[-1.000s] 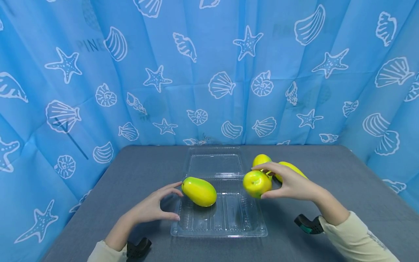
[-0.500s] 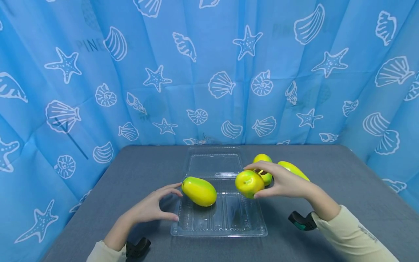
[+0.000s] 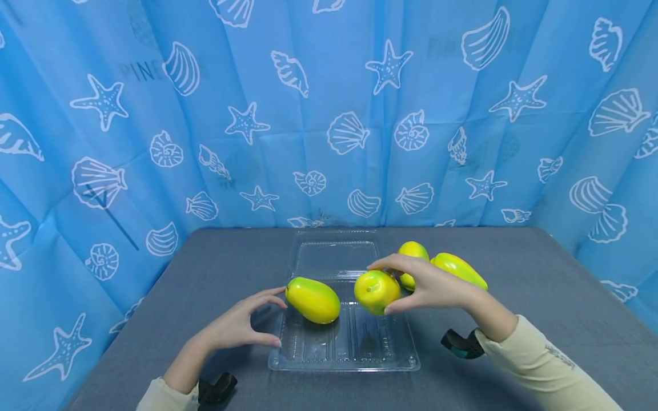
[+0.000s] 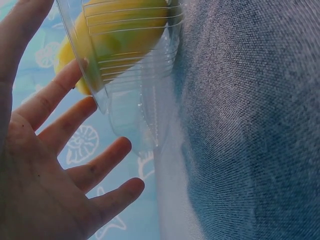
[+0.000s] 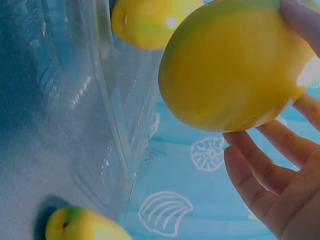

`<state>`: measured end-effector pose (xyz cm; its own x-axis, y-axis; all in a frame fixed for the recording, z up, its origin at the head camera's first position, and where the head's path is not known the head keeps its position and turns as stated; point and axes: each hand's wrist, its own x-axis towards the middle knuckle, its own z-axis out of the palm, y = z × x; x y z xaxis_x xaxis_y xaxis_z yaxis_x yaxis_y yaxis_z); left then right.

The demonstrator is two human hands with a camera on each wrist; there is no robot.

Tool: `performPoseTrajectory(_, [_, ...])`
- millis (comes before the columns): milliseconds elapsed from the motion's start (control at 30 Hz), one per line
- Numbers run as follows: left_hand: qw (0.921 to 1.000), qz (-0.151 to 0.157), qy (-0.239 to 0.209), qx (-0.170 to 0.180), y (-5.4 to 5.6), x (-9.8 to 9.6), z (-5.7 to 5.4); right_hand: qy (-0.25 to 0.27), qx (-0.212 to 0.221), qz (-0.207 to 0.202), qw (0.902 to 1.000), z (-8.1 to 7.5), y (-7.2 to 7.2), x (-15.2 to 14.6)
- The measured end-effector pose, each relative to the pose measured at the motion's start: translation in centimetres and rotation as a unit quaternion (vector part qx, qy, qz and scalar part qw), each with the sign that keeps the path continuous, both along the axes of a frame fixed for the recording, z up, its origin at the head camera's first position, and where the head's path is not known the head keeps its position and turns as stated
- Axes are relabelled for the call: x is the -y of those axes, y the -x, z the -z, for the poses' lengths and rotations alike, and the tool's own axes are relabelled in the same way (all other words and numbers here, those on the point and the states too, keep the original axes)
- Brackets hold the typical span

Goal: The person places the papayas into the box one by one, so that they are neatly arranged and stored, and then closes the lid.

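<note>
A clear plastic clamshell box [image 3: 344, 368] lies on the table with its lid folded back. In its left side lies a yellow-green papaya [image 3: 313, 301], seen through the clear wall in the left wrist view. My right hand [image 3: 432, 282] holds another yellow-green papaya [image 3: 377, 291] end-on above the box's right side, thumb and fingers round it; the right wrist view shows this papaya [image 5: 235, 65] large. My left hand [image 3: 233, 326] is at the box's left edge, fingers loosely spread, index fingertip [image 4: 75, 70] near the wall and the papaya. Whether it touches is unclear.
Two more yellow-green fruits, one [image 3: 413, 250] behind my right hand and partly hidden, the other [image 3: 459, 269] to its right, lie on the grey table [image 3: 514, 274]. The lid [image 3: 336, 257] extends behind the box. A blue shell-print curtain [image 3: 329, 85] hangs beyond.
My right hand has moved left with the papaya, from the box's right edge to over its right half. The left hand and the papaya in the box have stayed in place.
</note>
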<state>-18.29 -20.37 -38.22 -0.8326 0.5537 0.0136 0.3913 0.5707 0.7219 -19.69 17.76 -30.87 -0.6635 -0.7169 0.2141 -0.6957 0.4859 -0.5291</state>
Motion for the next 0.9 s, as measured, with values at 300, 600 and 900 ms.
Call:
performPoseTrajectory(300, [1.0, 0.001, 0.001, 0.001, 0.0, 0.0, -0.1, -0.017, 0.021, -0.015, 0.9995, -0.3, -0.1, 1.7])
performPoseTrajectory(600, [1.0, 0.005, -0.002, 0.005, 0.0, -0.1, 0.0, -0.024, 0.021, -0.051, 0.9982, 0.1, 0.1, 3.4])
performPoseTrajectory(900, [0.9999, 0.01, 0.0, 0.0, 0.0, -0.1, 0.0, -0.038, 0.013, -0.061, 0.9974, -0.2, 0.0, 4.6])
